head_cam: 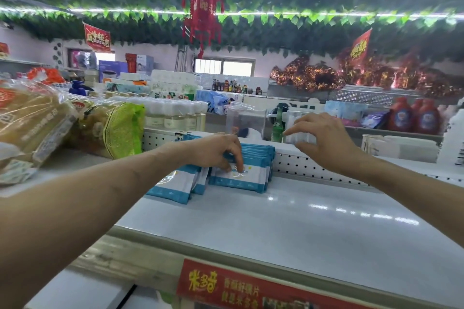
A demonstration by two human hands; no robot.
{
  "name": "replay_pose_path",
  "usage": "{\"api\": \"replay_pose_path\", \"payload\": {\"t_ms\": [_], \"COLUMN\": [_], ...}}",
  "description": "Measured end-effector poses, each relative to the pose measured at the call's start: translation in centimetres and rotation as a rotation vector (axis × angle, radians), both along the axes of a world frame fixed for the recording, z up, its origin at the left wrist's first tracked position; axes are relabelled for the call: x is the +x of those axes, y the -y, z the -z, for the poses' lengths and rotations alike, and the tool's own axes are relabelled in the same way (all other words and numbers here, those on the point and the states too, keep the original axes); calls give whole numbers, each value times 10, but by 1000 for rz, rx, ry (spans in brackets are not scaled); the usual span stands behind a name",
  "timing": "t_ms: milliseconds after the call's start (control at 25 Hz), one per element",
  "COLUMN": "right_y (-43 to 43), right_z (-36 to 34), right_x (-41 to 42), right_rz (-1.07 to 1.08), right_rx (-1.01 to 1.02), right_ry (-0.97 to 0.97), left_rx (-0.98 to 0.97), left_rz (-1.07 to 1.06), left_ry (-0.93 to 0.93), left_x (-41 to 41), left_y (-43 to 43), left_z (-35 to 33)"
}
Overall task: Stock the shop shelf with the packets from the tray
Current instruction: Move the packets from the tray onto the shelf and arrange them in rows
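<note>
At the far left of the shelf [301,223] lie some bags [37,120]. Right of them, the blue and white packets [238,178] are at the far side, against the panel [313,165]. A few lean loosely on the left, and a tidy row stands upright just beside them, each long edge going left to right. The left hand [218,150] is on this row: its fingers curl over the top edges and the tips press the front packet; the thumb is hidden. The right hand [324,138] hovers further right, above the panel, with fingers loosely bent and, it seems, holding nothing. The tray is not in view. I think the leaning packets, just left of the left hand, need straightening next, and this hand is nearer.
</note>
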State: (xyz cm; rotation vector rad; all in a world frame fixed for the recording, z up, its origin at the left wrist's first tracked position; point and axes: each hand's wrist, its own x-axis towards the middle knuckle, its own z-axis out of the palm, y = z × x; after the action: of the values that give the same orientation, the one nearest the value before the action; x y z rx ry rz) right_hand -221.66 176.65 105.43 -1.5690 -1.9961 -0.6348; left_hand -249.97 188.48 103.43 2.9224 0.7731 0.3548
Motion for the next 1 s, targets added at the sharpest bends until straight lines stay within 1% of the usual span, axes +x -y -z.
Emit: {"api": "replay_pose_path", "payload": {"t_ms": [240,360,440,560,680,760,840,920,1000], "right_y": [-9,-13,-17,-15,-5,8,26,52,76], "right_z": [5,0,-4,-2,11,34,69,112,165], "right_x": [-39,-72,-113,-212,-315,-383,-444,-493,-524], "right_rz": [-78,-153,-303,-586,-822,-970,-1092,-1187,-1248], "right_rx": [-61,-74,-82,-148,-202,-271,-389,-555,-766], "right_ry": [80,63,13,-79,-61,-7,109,319,563], "left_rx": [80,102,138,167,188,138,53,-55,-187], "left_rz": [-41,-103,-175,-331,-540,-729,-917,-1069,-1140], "left_ry": [-74,5,63,124,88,64,46,27,5], "left_x": [-9,-44,-87,-175,-273,-344,-402,-440,-455], "left_y": [16,37,61,105,166,225,291,352,404], "left_z": [-11,-29,-38,-34,-9,21,61,114,178]}}
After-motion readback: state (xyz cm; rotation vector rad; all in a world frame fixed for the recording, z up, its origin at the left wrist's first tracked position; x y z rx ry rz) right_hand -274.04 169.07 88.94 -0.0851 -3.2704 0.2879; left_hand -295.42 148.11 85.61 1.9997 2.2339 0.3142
